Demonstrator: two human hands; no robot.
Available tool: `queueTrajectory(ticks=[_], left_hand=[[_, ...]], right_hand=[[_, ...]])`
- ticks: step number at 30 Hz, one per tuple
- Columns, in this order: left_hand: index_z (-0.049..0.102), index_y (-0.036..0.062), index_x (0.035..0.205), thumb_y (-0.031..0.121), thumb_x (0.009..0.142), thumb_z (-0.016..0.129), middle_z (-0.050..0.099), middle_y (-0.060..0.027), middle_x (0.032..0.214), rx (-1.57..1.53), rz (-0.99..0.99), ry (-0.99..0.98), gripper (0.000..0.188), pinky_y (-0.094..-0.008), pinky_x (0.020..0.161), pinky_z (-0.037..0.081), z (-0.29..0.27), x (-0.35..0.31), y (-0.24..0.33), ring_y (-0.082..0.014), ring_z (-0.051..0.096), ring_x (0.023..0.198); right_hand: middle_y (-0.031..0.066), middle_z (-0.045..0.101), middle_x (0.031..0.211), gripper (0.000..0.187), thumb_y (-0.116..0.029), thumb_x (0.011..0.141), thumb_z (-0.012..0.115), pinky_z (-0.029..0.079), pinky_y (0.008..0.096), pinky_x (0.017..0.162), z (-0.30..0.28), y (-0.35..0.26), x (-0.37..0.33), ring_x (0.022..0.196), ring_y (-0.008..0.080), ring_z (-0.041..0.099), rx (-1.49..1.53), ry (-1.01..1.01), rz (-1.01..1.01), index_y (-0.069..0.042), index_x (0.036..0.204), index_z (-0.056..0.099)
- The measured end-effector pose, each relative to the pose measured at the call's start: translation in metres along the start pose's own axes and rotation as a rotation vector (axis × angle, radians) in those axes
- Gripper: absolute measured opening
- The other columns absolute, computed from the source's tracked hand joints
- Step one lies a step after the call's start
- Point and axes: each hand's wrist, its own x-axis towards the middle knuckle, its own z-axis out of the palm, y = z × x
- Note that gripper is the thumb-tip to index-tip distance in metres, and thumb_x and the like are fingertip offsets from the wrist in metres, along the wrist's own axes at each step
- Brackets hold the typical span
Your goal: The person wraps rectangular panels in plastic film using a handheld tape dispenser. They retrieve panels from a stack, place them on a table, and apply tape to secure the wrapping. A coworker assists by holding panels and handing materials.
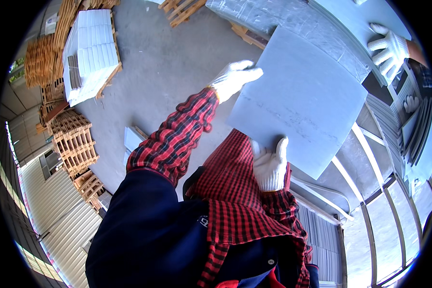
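Sheet (305, 103), near edge in right grip (270, 161)

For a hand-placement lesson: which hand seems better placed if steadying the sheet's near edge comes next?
Probably the right hand: it holds the near edge of the grey sheet, thumb on top. The left hand is away at the left edge.

Single head view, left lens of pair on your head: looks steeply down past your checked apron (254, 222). Your left hand (233, 80), right hand (270, 167) and grey panel (305, 98) sit close, around centre. Floor (151, 53) and stacked pallets (73, 137) spread farther off, left. Wide fisheye bows straight edges toward rim; corners go black.
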Motion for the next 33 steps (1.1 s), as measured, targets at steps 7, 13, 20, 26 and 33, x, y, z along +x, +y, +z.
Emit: queueTrajectory(ticks=[7, 13, 20, 26, 33], left_hand=[[0.058, 0.0007, 0.132, 0.064, 0.097, 0.045, 0.061, -0.0152, 0.129, 0.213, -0.125, -0.034, 0.074, -0.0378, 0.103, 0.044, -0.008, 0.03, 0.017, -0.0251, 0.058, 0.116], [0.043, -0.0045, 0.142, 0.062, 0.101, 0.038, 0.054, -0.0219, 0.137, -0.217, -0.235, -0.091, 0.078, -0.0422, 0.104, 0.045, -0.018, 0.017, 0.002, -0.0278, 0.056, 0.121], [0.048, -0.0019, 0.142, 0.053, 0.099, 0.054, 0.055, -0.0104, 0.137, -0.259, -0.173, -0.167, 0.07, -0.0322, 0.104, 0.042, 0.012, 0.012, -0.03, -0.0153, 0.05, 0.124], [0.04, -0.0003, 0.149, 0.055, 0.098, 0.052, 0.043, -0.0146, 0.152, 0.017, -0.174, -0.039, 0.076, -0.0368, 0.116, 0.029, 0.025, -0.01, 0.0, -0.0246, 0.039, 0.14], [0.037, -0.002, 0.149, 0.058, 0.096, 0.054, 0.039, -0.0149, 0.154, 0.03, -0.152, -0.058, 0.082, -0.0377, 0.118, 0.026, 0.018, -0.004, -0.002, -0.0254, 0.035, 0.143]], right_hand=[[0.012, 0.043, 0.145, 0.072, -0.045, 0.093, 0.067, 0.046, 0.0448, 0.108, 0.004, 0.001, 0.0, 0.133, 0.0288, 0.044, -0.024, -0.049, 0.017, -0.004, 0.143, 0.036], [0.014, 0.038, 0.147, 0.083, -0.043, 0.088, 0.074, 0.04, 0.043, 0.114, -0.005, 0.002, 0.005, 0.136, 0.0291, 0.041, 0.027, -0.04, -0.001, 0.0, 0.145, 0.031], [0.014, 0.042, 0.143, 0.078, -0.043, 0.093, 0.068, 0.044, 0.0403, 0.109, -0.012, -0.003, 0.007, 0.13, 0.0287, 0.046, 0.021, -0.095, 0.031, 0.001, 0.145, 0.031], [0.0168, 0.044, 0.145, 0.065, -0.044, 0.102, 0.051, 0.037, 0.048, 0.112, -0.057, -0.056, -0.006, 0.132, 0.0319, 0.044, 0.035, -0.057, -0.127, 0.002, 0.145, 0.034], [0.0144, 0.048, 0.147, 0.079, -0.066, 0.1, 0.032, 0.034, 0.0391, 0.11, -0.085, -0.171, 0.012, 0.131, 0.0272, 0.046, -0.347, 0.053, -0.212, -0.007, 0.153, 0.032]])
